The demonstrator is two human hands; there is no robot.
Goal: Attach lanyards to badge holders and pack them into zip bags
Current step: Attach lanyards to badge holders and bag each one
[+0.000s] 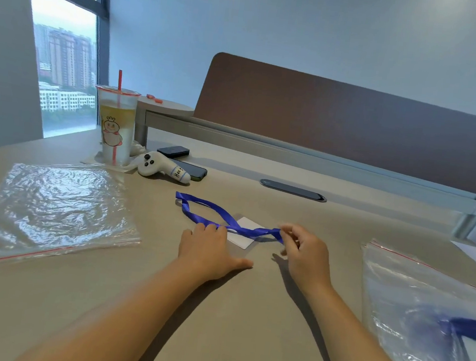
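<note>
A blue lanyard lies looped across the middle of the beige table. Under its crossing sits a clear badge holder with a white card. My left hand lies flat on the table, its fingertips pressing on the lanyard and the holder's left edge. My right hand pinches the lanyard's right end between thumb and fingers. An empty zip bag with a red seal line lies flat at the left. At the right a stack of zip bags holds another blue lanyard and badge.
A drink cup with a red straw stands at the back left, beside a white plush toy, a dark phone and a small black case. A brown divider panel closes the far edge. Bottle and papers sit far right.
</note>
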